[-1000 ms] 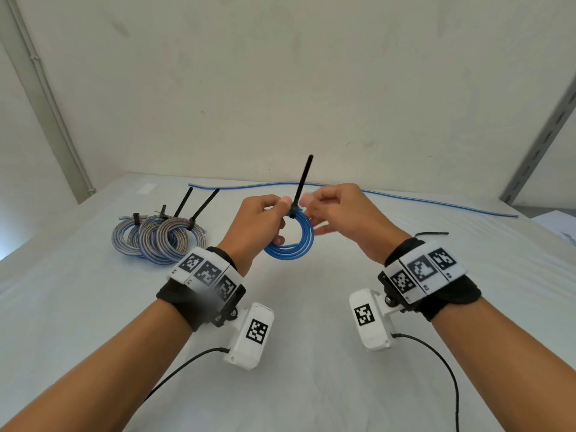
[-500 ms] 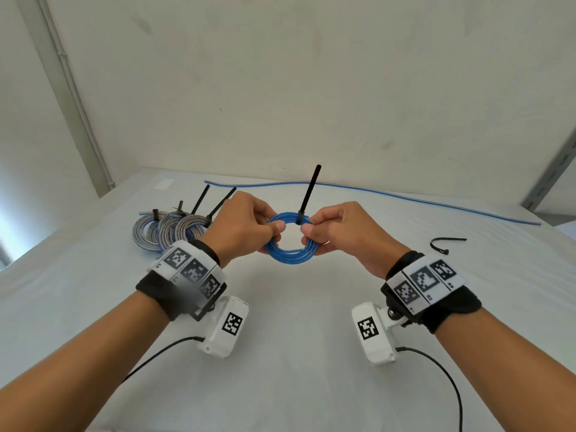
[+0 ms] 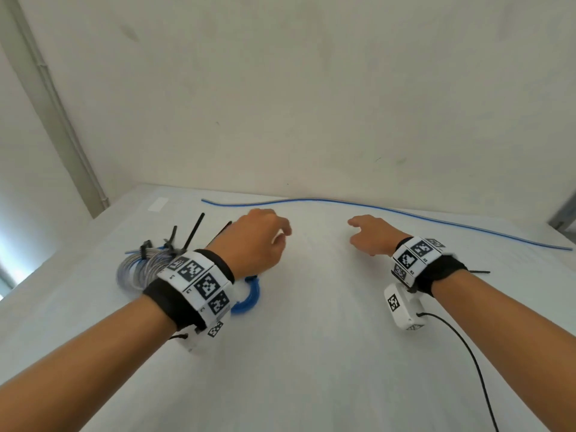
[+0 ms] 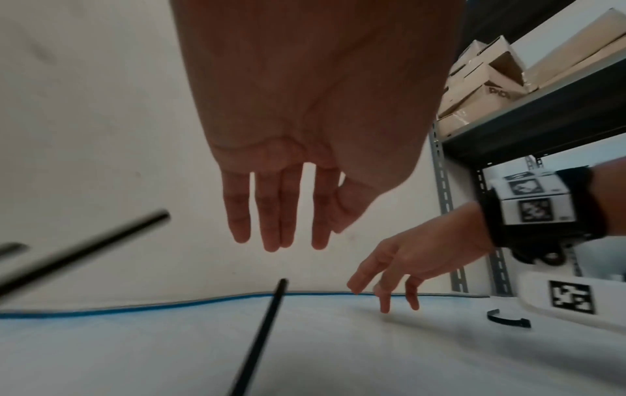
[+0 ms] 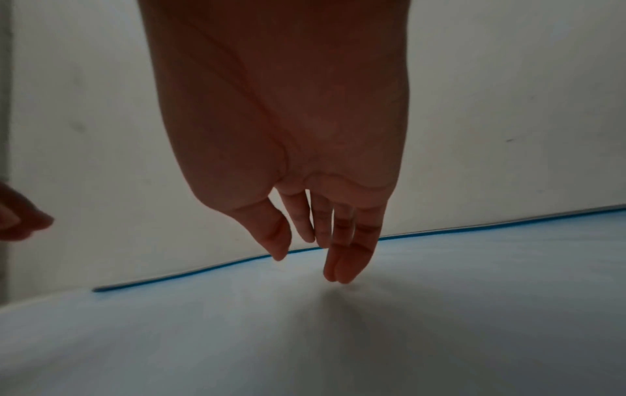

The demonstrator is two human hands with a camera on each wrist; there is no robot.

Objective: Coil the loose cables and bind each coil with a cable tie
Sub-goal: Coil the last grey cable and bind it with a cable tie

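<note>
Blue loose cable (image 3: pixel 383 210) lies nearly straight along the far edge of the white table (image 3: pixel 311 353), long axis left to right, its left end toward the bound grey coils (image 3: pixel 140 269). Blue coil (image 3: pixel 249 296) lies flat under the left wrist. Left hand (image 3: pixel 255 241) and right hand (image 3: pixel 372 233) hover empty, fingers loosely extended.

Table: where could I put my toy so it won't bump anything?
In the bare stretch of table between the two arms, nearer than the long blue cable. The left side is crowded: tied coils and a blue coil. A loose tie lies right.
</note>
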